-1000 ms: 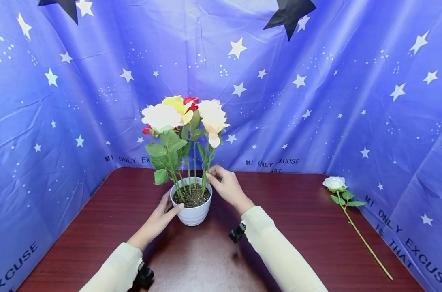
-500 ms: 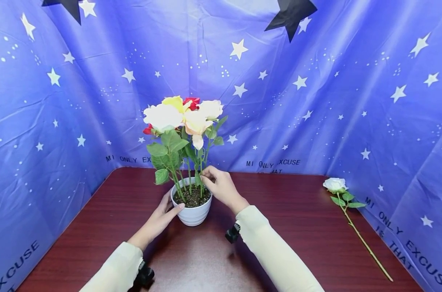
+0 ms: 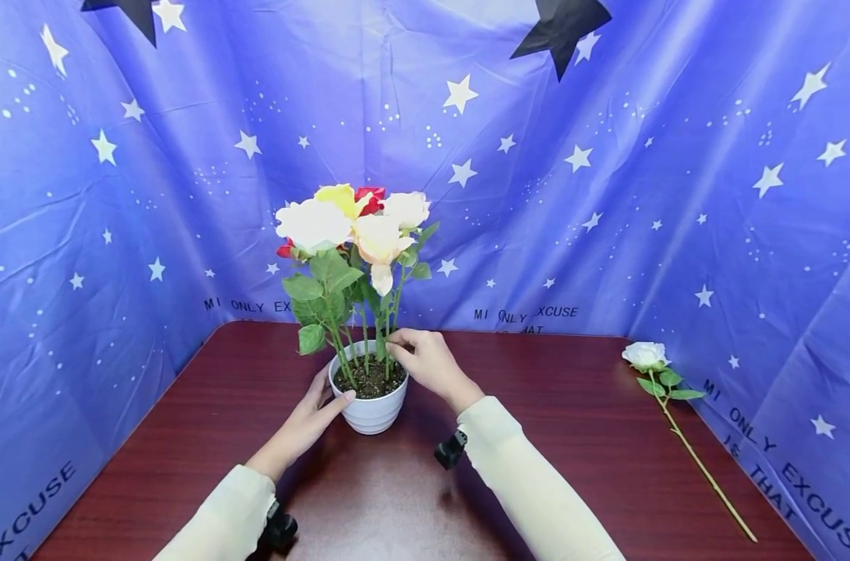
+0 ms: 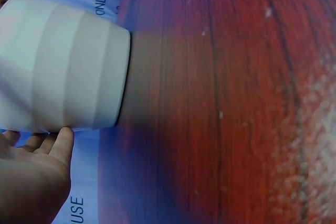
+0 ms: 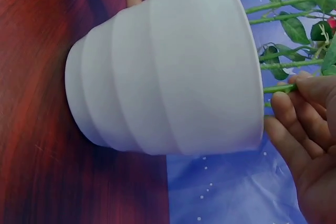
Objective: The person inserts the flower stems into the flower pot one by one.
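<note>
A white ribbed flower pot [image 3: 372,416] filled with dark soil stands upright on the table, with several artificial roses rising from it. My left hand [image 3: 304,425] holds the pot's left side, its thumb near the front rim and its fingers against the wall [image 4: 73,66]. On the right of the pot, my right hand [image 3: 433,365] pinches the green stem [image 5: 281,88] of a pale peach rose [image 3: 379,238] just above the rim. Around that bloom are a large white rose [image 3: 314,226], a yellow one [image 3: 336,199], red ones and another whitish one [image 3: 406,209].
A single white rose [image 3: 645,355] with a long stem lies near the right edge of the dark red wooden table [image 3: 558,436]. A blue star-printed cloth [image 3: 523,195] hangs behind and at both sides.
The right hand has shifted slightly left with the peach rose, whose bloom now sits further left and lower, uncovering a whitish rose behind it. The left hand stays on the pot.
</note>
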